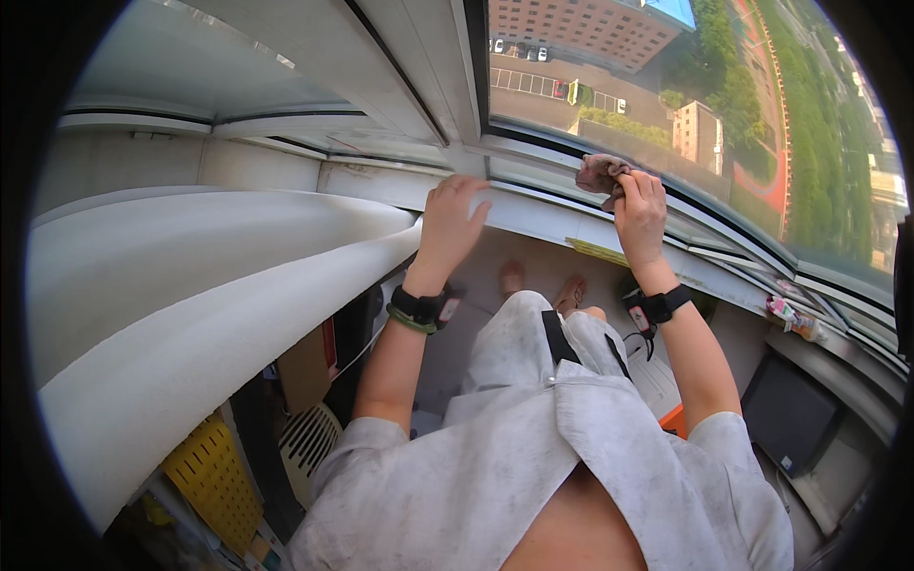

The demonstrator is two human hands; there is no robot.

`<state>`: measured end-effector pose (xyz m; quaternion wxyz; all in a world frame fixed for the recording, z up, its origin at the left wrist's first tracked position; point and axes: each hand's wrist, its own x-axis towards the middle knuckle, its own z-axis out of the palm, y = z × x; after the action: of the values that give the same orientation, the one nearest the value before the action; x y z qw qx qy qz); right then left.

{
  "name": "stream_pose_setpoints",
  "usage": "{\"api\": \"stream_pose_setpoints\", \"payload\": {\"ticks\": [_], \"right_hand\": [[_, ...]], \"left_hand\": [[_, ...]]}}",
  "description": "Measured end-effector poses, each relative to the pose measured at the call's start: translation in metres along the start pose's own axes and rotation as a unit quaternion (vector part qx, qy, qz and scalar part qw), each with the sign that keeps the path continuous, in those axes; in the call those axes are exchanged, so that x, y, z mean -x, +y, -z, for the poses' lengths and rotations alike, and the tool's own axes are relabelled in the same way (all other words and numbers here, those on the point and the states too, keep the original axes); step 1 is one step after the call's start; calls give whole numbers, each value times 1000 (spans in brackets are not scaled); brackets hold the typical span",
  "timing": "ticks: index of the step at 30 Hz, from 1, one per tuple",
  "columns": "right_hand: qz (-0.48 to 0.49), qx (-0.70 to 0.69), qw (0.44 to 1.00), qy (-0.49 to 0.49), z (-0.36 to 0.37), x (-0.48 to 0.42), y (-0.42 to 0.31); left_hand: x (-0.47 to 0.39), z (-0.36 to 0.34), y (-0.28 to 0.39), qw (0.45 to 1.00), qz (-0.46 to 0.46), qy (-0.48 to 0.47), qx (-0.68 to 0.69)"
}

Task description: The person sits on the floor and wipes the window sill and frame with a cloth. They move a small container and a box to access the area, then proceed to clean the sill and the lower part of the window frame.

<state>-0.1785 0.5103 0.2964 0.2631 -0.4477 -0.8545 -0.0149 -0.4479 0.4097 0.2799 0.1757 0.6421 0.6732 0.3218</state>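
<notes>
My right hand [640, 218] grips a crumpled, brownish-pink cloth [601, 177] between thumb and fingers. The cloth is at the lower frame [685, 203] of a large window, in front of the glass; whether it touches is hard to tell. My left hand [451, 221] holds nothing, its thumb apart from the fingers. It is slightly blurred, over the white sill [532, 210] near the window's corner post [457, 78]. Each wrist wears a black strap with a small device, and a green bangle [410, 319] circles the left one.
A long white curved ledge [214, 300] fills the left side, with a yellow perforated panel [214, 478] and a cardboard piece [303, 371] below. A yellow strip [596, 251] lies along the sill. At right are small packages [792, 317] and a dark flat-fronted box [791, 407]. Outdoors lies far below.
</notes>
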Motion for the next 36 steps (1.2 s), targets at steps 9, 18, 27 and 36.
{"api": "stream_pose_setpoints", "payload": {"ticks": [9, 18, 27, 36], "right_hand": [[98, -33, 993, -55, -64, -62, -112], [81, -1, 997, -13, -37, -37, -71], [135, -43, 989, 32, -67, -61, -109], [-24, 4, 1000, 14, -3, 6, 15]], "left_hand": [[-25, 8, 20, 996, 0, 87, -38], [-23, 0, 11, 993, -9, 82, -79], [-27, 4, 11, 996, 0, 76, -45], [-61, -31, 59, 993, -91, 63, -37]]}}
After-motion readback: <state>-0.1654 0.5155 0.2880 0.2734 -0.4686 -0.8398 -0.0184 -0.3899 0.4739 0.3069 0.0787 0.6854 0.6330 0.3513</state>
